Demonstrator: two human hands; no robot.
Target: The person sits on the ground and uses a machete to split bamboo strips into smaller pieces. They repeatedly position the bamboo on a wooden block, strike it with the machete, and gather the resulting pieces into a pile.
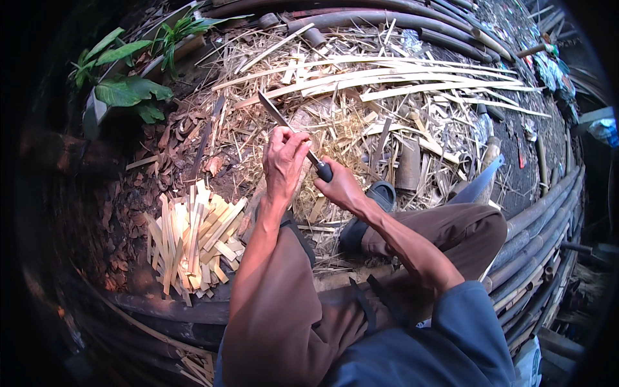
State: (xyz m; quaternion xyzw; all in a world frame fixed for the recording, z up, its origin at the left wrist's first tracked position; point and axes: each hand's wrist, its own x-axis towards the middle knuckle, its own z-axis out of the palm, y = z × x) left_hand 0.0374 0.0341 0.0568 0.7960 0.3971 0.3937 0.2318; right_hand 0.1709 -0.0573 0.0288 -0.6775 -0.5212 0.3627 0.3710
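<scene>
My right hand (340,188) is wrapped round the dark handle of a knife (273,109), whose long blade slants up and to the left. Against the middle of that blade is my left hand (282,164), its fingers pinched together. Whatever lies between those fingertips, if anything, is too small to make out. Below and left of my left hand sits a heap of short, pale split bamboo pieces (193,242). Fine shavings (335,138) cover the ground beyond both hands.
Long bamboo strips (387,77) lie across the litter ahead. A saw (477,182) rests to the right of my knee. Bamboo poles (535,238) run along the right side, with more at the back. Green leafy plants (126,90) grow at upper left. Dark sandals (380,193) are on my feet.
</scene>
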